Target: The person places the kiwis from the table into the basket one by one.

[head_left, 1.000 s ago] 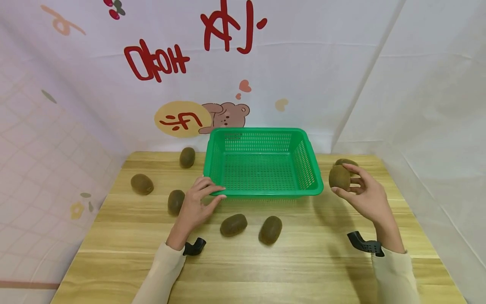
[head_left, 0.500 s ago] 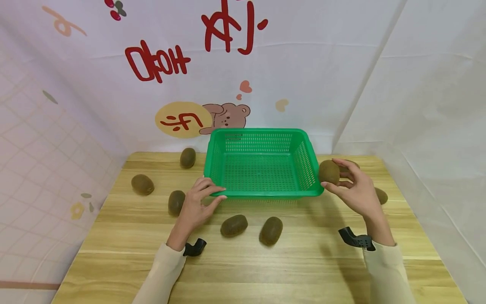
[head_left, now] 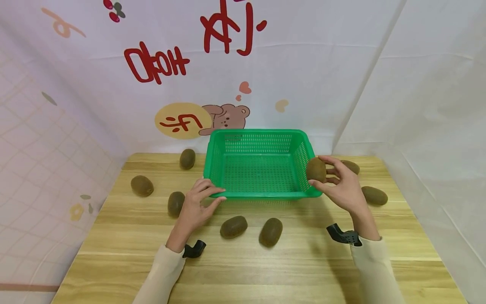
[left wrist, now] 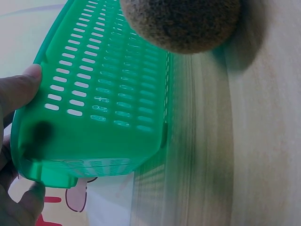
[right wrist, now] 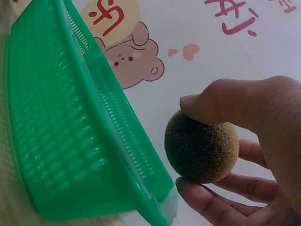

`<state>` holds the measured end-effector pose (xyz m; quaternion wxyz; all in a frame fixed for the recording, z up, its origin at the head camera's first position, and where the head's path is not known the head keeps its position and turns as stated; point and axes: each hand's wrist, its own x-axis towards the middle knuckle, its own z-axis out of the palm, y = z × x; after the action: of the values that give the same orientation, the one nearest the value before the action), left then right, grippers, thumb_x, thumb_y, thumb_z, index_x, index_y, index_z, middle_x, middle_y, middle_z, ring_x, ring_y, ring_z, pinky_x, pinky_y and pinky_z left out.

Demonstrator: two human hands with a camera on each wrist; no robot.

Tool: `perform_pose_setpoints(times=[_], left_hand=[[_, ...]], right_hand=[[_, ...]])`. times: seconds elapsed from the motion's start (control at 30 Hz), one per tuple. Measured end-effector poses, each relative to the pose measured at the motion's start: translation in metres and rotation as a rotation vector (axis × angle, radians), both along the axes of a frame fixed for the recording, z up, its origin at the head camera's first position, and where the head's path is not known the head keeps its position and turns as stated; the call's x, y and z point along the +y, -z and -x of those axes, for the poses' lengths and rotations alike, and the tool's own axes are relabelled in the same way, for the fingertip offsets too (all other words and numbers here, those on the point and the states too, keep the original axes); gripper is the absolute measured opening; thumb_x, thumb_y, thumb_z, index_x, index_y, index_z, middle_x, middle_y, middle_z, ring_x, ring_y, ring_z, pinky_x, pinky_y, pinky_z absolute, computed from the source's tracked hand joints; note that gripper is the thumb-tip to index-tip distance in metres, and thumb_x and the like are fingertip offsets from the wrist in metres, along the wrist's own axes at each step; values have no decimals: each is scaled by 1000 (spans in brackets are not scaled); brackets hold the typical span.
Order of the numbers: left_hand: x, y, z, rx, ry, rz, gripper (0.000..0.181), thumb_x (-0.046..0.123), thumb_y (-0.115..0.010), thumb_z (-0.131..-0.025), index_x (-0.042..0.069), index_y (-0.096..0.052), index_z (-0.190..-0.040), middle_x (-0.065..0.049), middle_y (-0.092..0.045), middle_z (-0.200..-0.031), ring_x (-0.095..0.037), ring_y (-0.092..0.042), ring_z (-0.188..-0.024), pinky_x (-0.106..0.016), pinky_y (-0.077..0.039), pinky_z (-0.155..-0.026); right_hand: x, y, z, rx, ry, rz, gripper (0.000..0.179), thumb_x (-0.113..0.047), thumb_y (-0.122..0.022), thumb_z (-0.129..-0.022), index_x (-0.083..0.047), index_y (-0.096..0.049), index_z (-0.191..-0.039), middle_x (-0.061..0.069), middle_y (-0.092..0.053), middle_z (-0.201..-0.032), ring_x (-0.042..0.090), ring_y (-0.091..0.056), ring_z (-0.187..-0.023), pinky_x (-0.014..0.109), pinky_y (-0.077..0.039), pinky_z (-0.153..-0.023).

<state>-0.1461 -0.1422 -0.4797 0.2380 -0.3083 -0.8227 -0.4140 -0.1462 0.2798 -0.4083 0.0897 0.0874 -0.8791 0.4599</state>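
A green plastic basket (head_left: 258,195) with slotted walls stands on the wooden table, its inside bare. At its front left corner my left hand (head_left: 197,202) grips the rim; the left wrist view shows the thumb (left wrist: 21,89) on one side and fingertips on the other. My right hand (head_left: 343,183) pinches a brown fuzzy kiwi (head_left: 316,170) between thumb and fingers, at the basket's right rim. In the right wrist view the held kiwi (right wrist: 201,147) appears beside the basket wall (right wrist: 61,127).
Loose kiwis lie about the table: three at left, including one kiwi (head_left: 142,185); two in front, including one kiwi (head_left: 271,232); two at right, including one kiwi (head_left: 374,196). A printed white cloth (head_left: 303,71) hangs behind the table (head_left: 243,274).
My right hand has carried the kiwi leftward, from right of the basket to its right rim. Kiwis behind that hand have come into view. The left hand has stayed on the rim.
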Motion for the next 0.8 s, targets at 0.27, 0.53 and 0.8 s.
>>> perform_pose_setpoints(times=[0.27,0.53,0.8], left_hand=[[0,2,1,40,5,-15,22,7,-86,-81,10,-81,-103,-2,-67,-91,-20,-57,-95,-35,-49,-97],[0,2,-1,21,5,-14,23,8,-86,-82,13,-81,-104,-6,-68,-92,-20,-57,-96,-38,-48,-104],[0,2,0,38,14,-20,23,6,-86,-81,10,-81,-103,-3,-67,-92,-21,-57,-95,-35,-50,-90]], right_hand=[[-15,7,6,53,-23,-12,71,-17,-86,-85,-20,-54,-148,7,-56,-143,5,-62,-108,13,-55,-85],[-21,16,6,45,-16,-9,71,-16,-85,-86,-18,-53,-149,10,-56,-144,20,-61,-108,11,-52,-85],[-27,20,12,35,-64,-45,70,-21,-82,-90,-13,-50,-151,15,-52,-151,38,-61,-122,45,-58,-96]])
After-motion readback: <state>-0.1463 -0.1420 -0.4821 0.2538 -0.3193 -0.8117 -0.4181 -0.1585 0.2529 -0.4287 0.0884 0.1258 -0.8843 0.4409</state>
